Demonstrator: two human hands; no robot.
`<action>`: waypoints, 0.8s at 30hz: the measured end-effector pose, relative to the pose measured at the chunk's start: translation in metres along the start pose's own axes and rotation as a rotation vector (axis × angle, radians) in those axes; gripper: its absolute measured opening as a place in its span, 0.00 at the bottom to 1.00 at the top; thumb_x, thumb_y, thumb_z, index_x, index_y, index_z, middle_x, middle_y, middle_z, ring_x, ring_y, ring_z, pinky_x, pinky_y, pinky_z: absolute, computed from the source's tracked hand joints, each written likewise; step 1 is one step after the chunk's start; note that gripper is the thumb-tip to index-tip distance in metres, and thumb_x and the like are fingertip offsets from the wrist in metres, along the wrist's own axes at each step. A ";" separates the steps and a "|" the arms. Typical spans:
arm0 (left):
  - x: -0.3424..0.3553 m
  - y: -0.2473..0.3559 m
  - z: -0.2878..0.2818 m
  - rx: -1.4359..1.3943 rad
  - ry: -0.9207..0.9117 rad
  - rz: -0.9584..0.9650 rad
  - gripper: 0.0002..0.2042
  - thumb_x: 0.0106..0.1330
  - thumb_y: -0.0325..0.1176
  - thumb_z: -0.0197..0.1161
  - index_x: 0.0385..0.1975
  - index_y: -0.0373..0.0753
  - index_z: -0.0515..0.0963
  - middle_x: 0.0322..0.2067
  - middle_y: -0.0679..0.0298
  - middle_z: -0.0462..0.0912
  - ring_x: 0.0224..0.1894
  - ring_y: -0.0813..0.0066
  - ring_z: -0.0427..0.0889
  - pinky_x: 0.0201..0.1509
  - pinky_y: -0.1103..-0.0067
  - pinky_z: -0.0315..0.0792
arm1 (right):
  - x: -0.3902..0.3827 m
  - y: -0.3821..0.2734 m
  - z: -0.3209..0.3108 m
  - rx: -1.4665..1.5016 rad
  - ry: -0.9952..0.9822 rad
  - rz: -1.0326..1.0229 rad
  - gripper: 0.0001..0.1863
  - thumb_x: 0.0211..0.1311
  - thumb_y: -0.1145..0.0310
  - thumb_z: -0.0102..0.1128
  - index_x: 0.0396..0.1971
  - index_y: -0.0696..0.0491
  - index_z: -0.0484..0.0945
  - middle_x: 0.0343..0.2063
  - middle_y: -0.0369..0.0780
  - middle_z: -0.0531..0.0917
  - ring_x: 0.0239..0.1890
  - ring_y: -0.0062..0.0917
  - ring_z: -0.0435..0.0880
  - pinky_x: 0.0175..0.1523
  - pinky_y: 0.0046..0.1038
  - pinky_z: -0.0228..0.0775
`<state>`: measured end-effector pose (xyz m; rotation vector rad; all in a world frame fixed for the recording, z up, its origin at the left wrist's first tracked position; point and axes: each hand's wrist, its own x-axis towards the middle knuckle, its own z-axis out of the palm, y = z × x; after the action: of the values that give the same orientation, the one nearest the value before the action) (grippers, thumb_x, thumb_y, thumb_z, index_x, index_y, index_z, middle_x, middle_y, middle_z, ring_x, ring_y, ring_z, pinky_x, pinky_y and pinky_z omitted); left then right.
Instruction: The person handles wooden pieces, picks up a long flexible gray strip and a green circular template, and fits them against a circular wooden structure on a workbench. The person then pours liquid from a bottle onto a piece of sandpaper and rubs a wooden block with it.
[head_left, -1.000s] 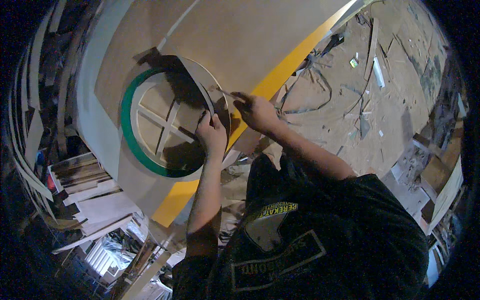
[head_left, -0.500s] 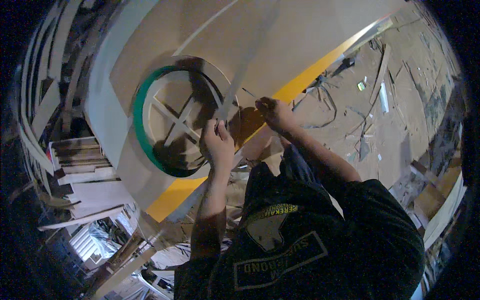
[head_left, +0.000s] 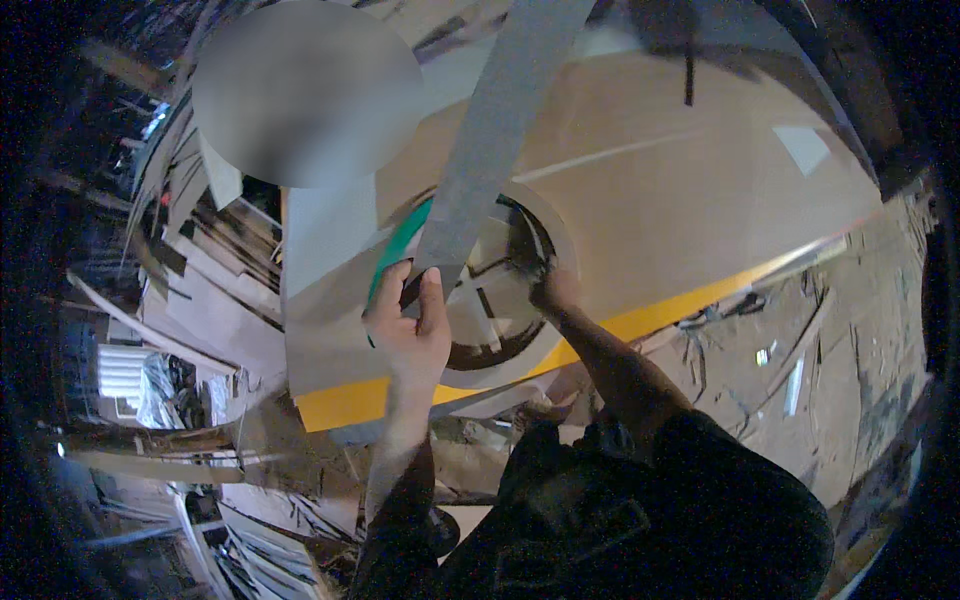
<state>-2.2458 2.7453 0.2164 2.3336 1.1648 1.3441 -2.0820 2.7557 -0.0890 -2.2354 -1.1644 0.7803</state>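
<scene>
Grey strip (head_left: 495, 130) pinched by left fingers (head_left: 432, 290), apparently for steadiness across the green-sided ring (head_left: 399, 242); right fingers (head_left: 543, 292) blurred, hold indeterminable.

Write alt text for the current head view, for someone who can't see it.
A person's left hand grips one end of a long grey strip that slants up across a round frame with a green side and crossed bars inside. The right hand, blurred, is at the frame's right side. Beneath lies a tan panel with a yellow edge.
</scene>
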 end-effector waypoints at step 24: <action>0.096 0.003 -0.201 -1.154 -0.264 0.281 0.16 0.68 0.31 0.66 0.53 0.34 0.77 0.48 0.57 0.82 0.49 0.68 0.79 0.58 0.72 0.72 | -0.361 0.099 -0.188 -0.064 0.152 0.340 0.14 0.67 0.58 0.58 0.47 0.45 0.84 0.31 0.46 0.87 0.34 0.40 0.88 0.42 0.43 0.79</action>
<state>-2.3791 2.7728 0.3928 1.6952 -0.0974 1.2166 -2.0682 2.3695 0.0725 -2.5345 -0.7576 0.6921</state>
